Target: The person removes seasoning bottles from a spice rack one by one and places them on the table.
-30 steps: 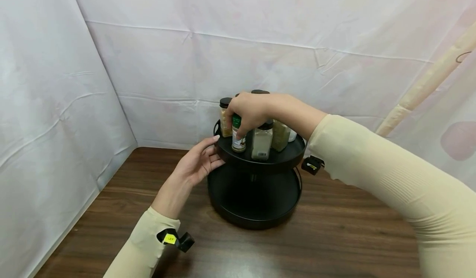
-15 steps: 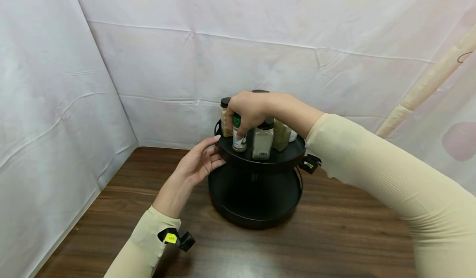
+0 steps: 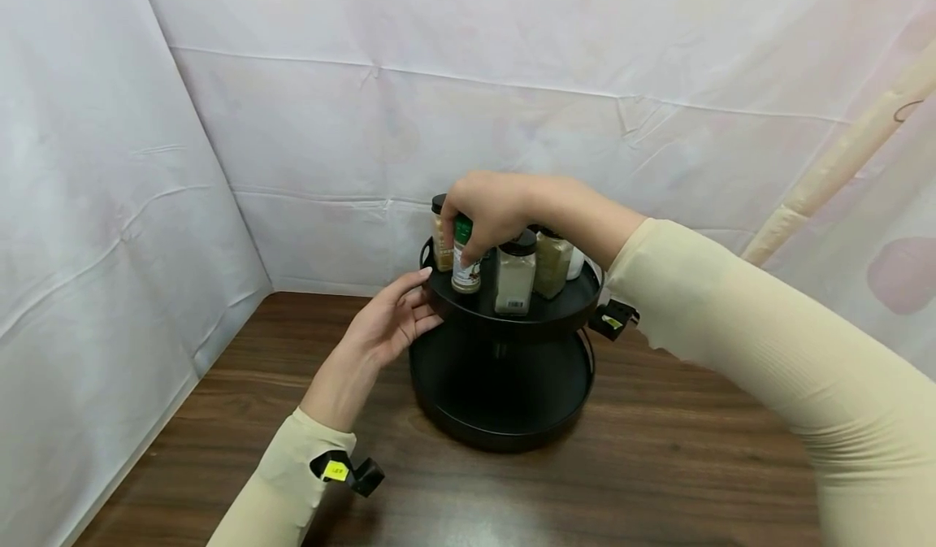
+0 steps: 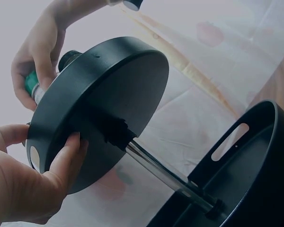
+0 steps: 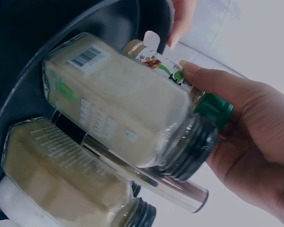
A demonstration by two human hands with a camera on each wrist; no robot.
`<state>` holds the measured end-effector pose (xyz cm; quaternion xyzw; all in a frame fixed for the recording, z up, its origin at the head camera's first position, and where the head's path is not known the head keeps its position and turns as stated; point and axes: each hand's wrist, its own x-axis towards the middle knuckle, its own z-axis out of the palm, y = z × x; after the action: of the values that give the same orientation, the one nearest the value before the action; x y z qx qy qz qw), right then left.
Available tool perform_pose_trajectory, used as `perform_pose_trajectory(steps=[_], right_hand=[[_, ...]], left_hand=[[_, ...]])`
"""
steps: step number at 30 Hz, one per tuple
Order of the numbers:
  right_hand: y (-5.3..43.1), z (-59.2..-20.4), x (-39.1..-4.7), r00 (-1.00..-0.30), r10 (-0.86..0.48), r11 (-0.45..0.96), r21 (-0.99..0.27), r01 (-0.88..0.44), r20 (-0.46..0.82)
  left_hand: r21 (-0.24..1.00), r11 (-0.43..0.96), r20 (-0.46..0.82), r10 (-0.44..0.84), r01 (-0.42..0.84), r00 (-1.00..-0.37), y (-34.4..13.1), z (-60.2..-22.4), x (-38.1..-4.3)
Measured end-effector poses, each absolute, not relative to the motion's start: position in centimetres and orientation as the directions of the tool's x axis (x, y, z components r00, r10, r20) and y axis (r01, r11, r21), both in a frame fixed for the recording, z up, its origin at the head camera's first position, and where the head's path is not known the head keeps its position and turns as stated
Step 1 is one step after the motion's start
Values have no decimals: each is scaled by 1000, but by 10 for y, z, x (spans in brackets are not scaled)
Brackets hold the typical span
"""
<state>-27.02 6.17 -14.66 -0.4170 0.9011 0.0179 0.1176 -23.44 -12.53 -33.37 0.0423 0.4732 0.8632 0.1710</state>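
Observation:
My right hand (image 3: 491, 210) reaches over the upper tier (image 3: 483, 307) of a black two-tier round tray. Thumb and fingers grip a small green-capped spice bottle (image 3: 465, 275), which leans slightly near the tier's left side. Beside it stands a square glass spice jar (image 5: 118, 94) with a black lid and pale powder inside. My left hand (image 3: 391, 315) holds the upper tier's left rim by its handle slot; in the left wrist view the thumb (image 4: 66, 156) lies under the tier and a finger is at its outer wall.
A jar of green herbs (image 3: 552, 266) and a white container (image 3: 576, 264) stand on the right of the upper tier; a yellowish jar (image 3: 442, 246) is at its left back. A metal post (image 4: 161, 170) joins it to the lower tier (image 3: 504, 433) on the wooden table (image 3: 658, 466).
The green-capped bottle has shifted slightly left and up and now leans, moved by my right hand. My left hand has stayed at the rim.

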Motion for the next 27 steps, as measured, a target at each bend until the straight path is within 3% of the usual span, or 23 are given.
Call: perform_pose_trajectory(steps=[14, 27], right_hand=[[64, -131, -248, -577, -792, 600, -78, -796, -201], [68, -119, -213, -475, -866, 491, -84, -867, -158]], left_hand=[[833, -492, -91, 329, -253, -940, -128, -334, -235], [839, -483, -84, 341, -252, -936, -130, -333, -237]])
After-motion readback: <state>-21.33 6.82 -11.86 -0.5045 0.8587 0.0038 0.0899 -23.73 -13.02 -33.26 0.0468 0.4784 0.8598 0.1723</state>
